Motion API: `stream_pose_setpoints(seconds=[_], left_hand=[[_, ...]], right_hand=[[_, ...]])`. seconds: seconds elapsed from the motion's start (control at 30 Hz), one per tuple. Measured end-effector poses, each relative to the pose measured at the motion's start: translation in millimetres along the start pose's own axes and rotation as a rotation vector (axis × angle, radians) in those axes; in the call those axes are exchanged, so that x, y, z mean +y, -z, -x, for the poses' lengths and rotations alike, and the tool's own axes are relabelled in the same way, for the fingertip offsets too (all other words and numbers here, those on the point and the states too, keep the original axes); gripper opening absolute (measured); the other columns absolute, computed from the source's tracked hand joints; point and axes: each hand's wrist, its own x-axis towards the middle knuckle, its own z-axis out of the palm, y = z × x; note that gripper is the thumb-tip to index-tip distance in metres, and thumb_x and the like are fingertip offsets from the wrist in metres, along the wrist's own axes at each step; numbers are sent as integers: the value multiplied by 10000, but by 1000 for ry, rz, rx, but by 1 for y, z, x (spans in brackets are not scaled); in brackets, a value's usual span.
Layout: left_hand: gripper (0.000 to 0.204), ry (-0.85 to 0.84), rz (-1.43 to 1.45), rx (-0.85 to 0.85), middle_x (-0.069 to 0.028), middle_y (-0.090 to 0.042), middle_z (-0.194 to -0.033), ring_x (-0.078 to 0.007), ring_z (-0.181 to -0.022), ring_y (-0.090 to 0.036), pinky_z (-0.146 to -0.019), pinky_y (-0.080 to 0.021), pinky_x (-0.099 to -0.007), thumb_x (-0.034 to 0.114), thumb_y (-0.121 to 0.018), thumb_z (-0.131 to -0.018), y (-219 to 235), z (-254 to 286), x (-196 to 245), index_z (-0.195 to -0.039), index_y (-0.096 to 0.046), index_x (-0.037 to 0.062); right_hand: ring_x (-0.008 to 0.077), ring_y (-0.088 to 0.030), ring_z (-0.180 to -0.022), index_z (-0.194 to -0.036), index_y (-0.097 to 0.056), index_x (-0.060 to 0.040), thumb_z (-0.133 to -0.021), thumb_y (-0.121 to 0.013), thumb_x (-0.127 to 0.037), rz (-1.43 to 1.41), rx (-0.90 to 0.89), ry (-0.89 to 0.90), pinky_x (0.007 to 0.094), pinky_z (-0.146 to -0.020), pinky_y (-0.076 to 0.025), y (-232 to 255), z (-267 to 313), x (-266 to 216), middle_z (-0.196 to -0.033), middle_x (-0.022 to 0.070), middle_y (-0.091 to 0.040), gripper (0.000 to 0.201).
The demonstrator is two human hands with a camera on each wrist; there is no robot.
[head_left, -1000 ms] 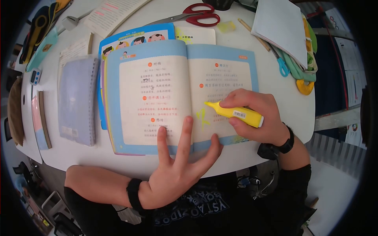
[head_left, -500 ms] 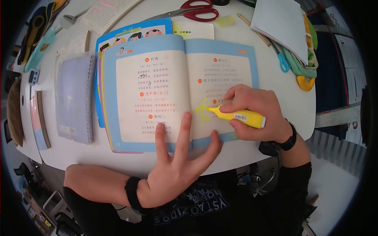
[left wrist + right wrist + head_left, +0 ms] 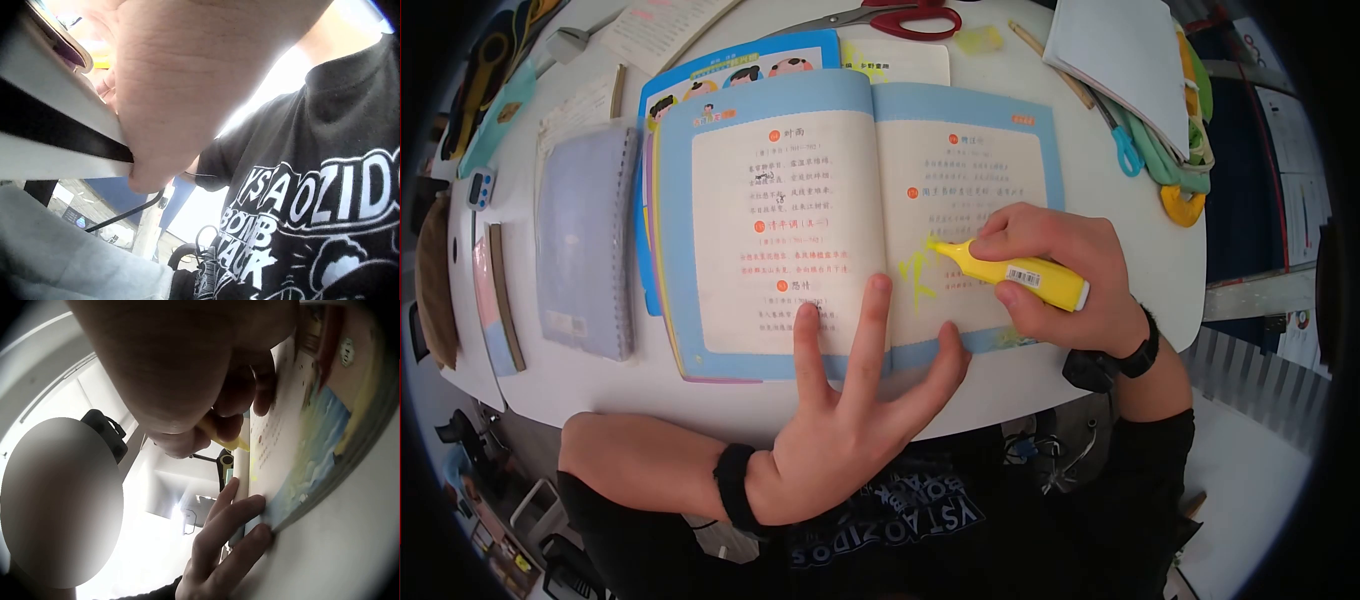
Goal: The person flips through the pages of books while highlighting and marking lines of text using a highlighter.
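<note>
A blue-bordered book (image 3: 720, 200) of printed Chinese text lies open on the white table. My right hand (image 3: 1065, 270) pinches a yellow highlighter (image 3: 1025, 275) between thumb and fingers, its tip right at the right-hand page. Bright yellow-green strokes (image 3: 917, 278) mark that page near the fold, with a small yellow patch by the tip. Fingers spread and mostly straight, my left hand (image 3: 855, 430) rests on the book's lower part, across the fold. In the right wrist view, the highlighter (image 3: 228, 440) is partly hidden by the right hand, and the left fingertips touch the page edge.
A spiral notebook (image 3: 587, 240) in a bluish cover lies left of the book. Behind it are a blue book (image 3: 740, 65), red-handled scissors (image 3: 915, 20) and a yellow sticky note (image 3: 978, 40). White paper (image 3: 1105, 70), a pencil (image 3: 1050, 62) and a green pouch (image 3: 1170, 180) lie at right.
The highlighter tip has dipped down the page and come back up, with more yellow ink showing beside it. My left hand stays on the book; the head view has shifted slightly.
</note>
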Motion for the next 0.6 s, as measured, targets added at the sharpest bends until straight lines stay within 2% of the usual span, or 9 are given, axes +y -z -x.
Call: stream_pose_setpoints(seconds=[0.03,0.17,0.23,0.33,0.4,0.43,0.5,0.6], left_hand=[[401,-33,-17,-9,55,-516,-1415,-536,-1375,-508,-973,-428,-800,379,-679,-913,-1,1,0,-1303,-711,289],[403,-21,4,2,57,-515,-1413,-534,-1376,-509,-968,-426,-801,383,-685,-909,-3,0,1,-1300,-714,289],[321,36,3,31,-3,-448,-1363,-419,-1383,-558,-965,-481,-755,284,-637,-931,-2,-2,2,-1243,-667,215],[320,33,3,15,0,-448,-1362,-417,-1382,-560,-963,-481,-752,283,-638,-931,0,-2,2,-1242,-667,214],[320,34,6,12,1,-448,-1360,-416,-1381,-561,-962,-480,-752,283,-638,-931,0,-2,2,-1241,-667,213],[320,35,9,10,3,-448,-1359,-415,-1381,-561,-962,-479,-752,283,-638,-931,0,-2,2,-1241,-666,213],[320,37,14,10,3,-448,-1359,-415,-1380,-562,-963,-478,-753,284,-639,-930,2,-3,2,-1241,-666,213],[322,38,23,4,5,-448,-1359,-414,-1378,-563,-964,-476,-754,285,-641,-928,3,-4,2,-1241,-666,212]], right_hand=[[258,-746,-905,-1090,-736,-52,-804,-768,-65,2,2,1,326,-782,-595,1,-1,0,-977,88,-747,288],[269,-742,-904,-1097,-737,-59,-807,-769,-70,35,-53,36,334,-786,-595,3,-1,0,-980,95,-742,293],[274,-740,-899,-1100,-739,-60,-808,-769,-70,37,-61,65,333,-787,-594,2,-1,2,-981,97,-740,294],[286,-734,-903,-1106,-740,-64,-801,-770,-73,85,-45,82,337,-786,-594,-1,1,2,-978,100,-735,307],[296,-728,-923,-1098,-741,-68,-792,-770,-73,12,-8,-43,347,-783,-595,-1,3,1,-979,101,-730,308],[296,-728,-923,-1098,-741,-68,-792,-770,-73,14,-7,-41,347,-783,-595,1,2,0,-979,101,-730,308],[290,-729,-915,-1080,-741,-65,-786,-764,-60,53,-72,51,347,-784,-596,5,-1,-2,-974,110,-730,295],[292,-730,-887,-1064,-745,-65,-769,-765,-48,114,-55,92,343,-799,-598,3,-1,-3,-946,117,-726,296]])
